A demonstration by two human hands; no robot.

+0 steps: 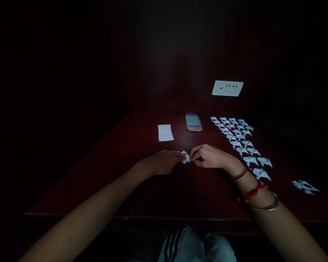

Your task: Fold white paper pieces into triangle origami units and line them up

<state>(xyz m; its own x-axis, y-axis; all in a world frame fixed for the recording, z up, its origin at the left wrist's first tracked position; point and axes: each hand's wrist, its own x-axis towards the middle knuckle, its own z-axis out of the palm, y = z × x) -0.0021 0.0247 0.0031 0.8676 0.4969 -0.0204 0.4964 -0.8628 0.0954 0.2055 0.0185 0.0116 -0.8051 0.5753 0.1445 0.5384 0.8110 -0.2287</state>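
Observation:
Both hands meet at the middle of a dark red table (153,196). My left hand (164,162) and my right hand (210,156) each pinch one side of a small folded white paper piece (185,157), holding it just above the tabletop. Fingers of both hands are curled closed around it. My right wrist wears red and dark bands and a thin bracelet.
A flat white paper slip (165,132) lies beyond my left hand. A small blurred stack (193,122) sits behind the hands. Several folded white paper pieces (239,140) lie in rows at the right, one more (304,186) farther right. A white wall socket (227,88) is behind.

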